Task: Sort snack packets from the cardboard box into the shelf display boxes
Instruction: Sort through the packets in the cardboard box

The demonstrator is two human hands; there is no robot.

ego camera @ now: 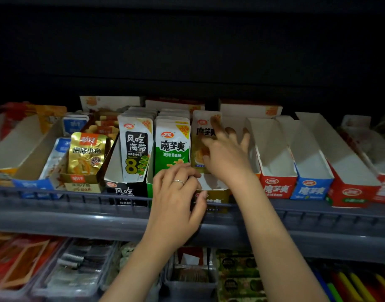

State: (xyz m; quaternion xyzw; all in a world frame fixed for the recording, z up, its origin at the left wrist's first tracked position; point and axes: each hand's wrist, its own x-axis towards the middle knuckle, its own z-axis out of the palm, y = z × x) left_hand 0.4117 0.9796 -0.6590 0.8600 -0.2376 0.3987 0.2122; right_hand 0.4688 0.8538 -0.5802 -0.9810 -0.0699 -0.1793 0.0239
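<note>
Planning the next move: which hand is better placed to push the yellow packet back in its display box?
Right. The right hand touches the yellow packet with spread fingers, while the left hand grips the front wall of the yellow display box, likely steadying it.

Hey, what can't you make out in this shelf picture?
Head view:
- Cardboard box: out of frame.
- Yellow packet: lower print covered by the right hand.
- Yellow display box: front label covered by the left hand.
- Lower shelf goods: dark, blurred, cut off by the bottom edge.
</note>
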